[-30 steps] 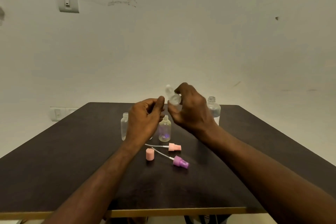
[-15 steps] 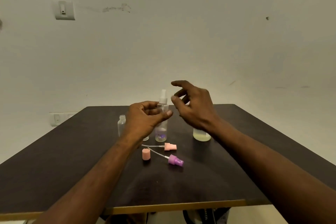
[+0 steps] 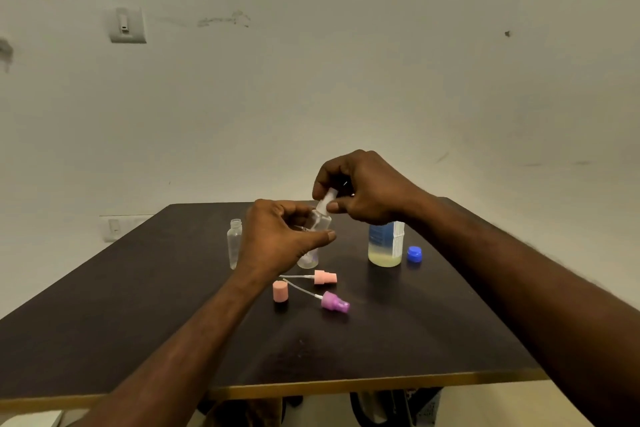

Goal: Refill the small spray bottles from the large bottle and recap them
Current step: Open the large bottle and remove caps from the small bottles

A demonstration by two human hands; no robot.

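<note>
The tabletop (image 3: pixel 138 340) is dark with a pale front edge, and whatever sits below that edge is too dim to make out. On it lie a purple sprayer (image 3: pixel 334 301), a pink cap (image 3: pixel 280 291) and a pink sprayer (image 3: pixel 325 277). Behind them the left hand (image 3: pixel 277 239) grips a clear bottle (image 3: pixel 317 229), hiding most of it, while the right hand (image 3: pixel 363 189) pinches its white sprayer (image 3: pixel 327 201). 1 open bottle (image 3: pixel 234 243) stands left, partly hidden; the large bottle (image 3: pixel 385 246), its top covered, and a blue cap (image 3: pixel 414 254) stand right. A plain wall (image 3: pixel 346 80) carries a switch (image 3: pixel 126 25).
</note>
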